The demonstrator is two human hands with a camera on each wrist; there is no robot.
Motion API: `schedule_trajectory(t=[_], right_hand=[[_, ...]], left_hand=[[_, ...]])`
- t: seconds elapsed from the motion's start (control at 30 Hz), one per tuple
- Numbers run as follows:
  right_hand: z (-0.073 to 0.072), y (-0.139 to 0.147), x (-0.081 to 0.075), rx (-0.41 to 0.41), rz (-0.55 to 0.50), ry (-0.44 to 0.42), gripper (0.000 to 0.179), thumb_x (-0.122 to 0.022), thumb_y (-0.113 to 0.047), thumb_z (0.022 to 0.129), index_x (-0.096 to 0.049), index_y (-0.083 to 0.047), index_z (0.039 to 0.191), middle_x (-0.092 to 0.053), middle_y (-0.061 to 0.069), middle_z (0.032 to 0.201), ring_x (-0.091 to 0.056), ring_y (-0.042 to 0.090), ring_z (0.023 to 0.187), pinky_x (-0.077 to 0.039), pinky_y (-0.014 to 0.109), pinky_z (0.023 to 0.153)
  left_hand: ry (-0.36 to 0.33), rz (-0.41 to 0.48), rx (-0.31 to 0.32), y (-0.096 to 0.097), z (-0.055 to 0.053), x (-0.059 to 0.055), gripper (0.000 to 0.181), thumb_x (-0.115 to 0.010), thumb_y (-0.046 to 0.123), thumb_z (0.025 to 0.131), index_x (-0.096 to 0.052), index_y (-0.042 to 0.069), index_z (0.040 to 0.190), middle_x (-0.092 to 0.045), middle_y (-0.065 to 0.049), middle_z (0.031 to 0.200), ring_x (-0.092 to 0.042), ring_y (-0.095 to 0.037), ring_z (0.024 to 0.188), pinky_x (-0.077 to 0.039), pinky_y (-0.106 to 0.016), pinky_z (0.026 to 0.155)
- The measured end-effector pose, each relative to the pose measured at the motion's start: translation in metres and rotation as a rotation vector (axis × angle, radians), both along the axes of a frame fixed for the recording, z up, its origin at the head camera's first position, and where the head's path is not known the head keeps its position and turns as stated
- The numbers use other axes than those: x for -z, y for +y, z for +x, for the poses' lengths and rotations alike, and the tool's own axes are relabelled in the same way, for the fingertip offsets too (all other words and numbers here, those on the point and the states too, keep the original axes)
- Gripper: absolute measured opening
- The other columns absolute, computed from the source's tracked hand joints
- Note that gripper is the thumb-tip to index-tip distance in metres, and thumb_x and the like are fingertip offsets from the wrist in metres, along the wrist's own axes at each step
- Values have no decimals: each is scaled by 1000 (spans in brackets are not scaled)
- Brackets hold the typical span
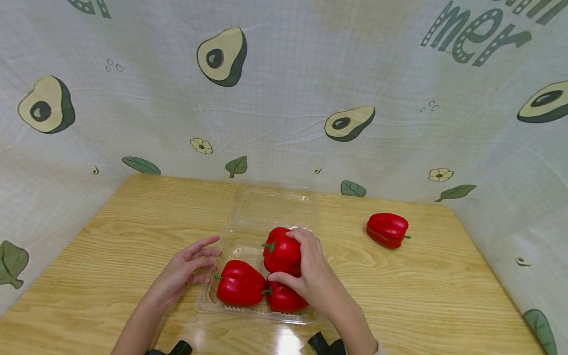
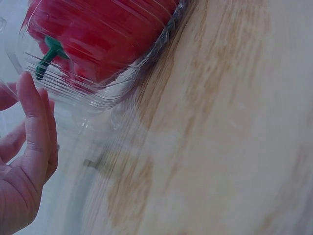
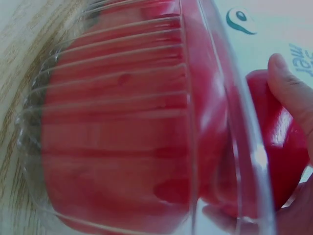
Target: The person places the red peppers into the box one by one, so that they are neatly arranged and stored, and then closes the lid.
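A clear plastic clamshell box lies with its lid folded back. Inside, one red bell pepper sits at the front left and a second red bell pepper at the front right. My right hand grips a third red bell pepper at the back right of the box, thumb in front and fingers over its far side. In the right wrist view this held pepper shows beyond the box wall. My left hand touches the box's left side with fairly straight fingers.
Another red bell pepper lies on the wooden table to the right of the box. A cloth printed with avocados hangs behind the table. Two black objects show at the near edge.
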State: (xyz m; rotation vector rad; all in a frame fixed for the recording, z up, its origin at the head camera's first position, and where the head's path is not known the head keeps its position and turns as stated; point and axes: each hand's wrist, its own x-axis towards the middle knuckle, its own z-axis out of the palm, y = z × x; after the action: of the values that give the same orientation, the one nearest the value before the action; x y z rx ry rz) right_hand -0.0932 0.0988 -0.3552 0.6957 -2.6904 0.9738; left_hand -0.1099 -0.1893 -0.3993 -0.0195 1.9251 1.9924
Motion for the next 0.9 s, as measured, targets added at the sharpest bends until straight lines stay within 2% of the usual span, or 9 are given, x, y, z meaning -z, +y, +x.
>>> schedule_trajectory(t=[0.3,0.4,0.53,0.63,0.9], right_hand=[[2,0,-3,7,-3,-42,57,-73,-33,79,-43,-24,127,-38,0,133,-41,17,120,-53,36,85],[2,0,-3,-16,-37,-13,55,-74,-30,79,-46,-25,126,-38,0,134,-42,17,121,-53,36,85],[2,-2,-2,-53,-78,98,52,-77,-24,76,-51,-19,120,-41,4,134,-44,20,120,-54,37,82],[1,-5,-2,-63,-88,146,48,-78,-20,75,-54,-15,116,-42,6,133,-45,23,120,-54,37,83],[-1,-16,-3,-62,-109,114,38,-78,-13,74,-56,-13,105,-44,4,132,-47,22,120,-53,34,86]], left_hand=[[1,-8,-1,1,0,0,61,-59,17,90,-31,7,144,-57,-7,116,-60,-15,87,-55,-27,68],[-1,-7,-1,1,0,-1,61,-59,17,90,-31,7,144,-57,-6,116,-60,-14,87,-55,-27,68],[-1,-4,1,1,0,-1,61,-59,17,90,-31,7,144,-57,-5,115,-60,-14,87,-55,-26,68],[-3,1,3,1,0,-2,61,-58,17,91,-31,7,144,-57,-4,115,-60,-14,87,-55,-26,68],[-3,3,5,1,0,-2,61,-59,17,90,-31,6,144,-57,-5,115,-60,-14,87,-54,-25,68]])
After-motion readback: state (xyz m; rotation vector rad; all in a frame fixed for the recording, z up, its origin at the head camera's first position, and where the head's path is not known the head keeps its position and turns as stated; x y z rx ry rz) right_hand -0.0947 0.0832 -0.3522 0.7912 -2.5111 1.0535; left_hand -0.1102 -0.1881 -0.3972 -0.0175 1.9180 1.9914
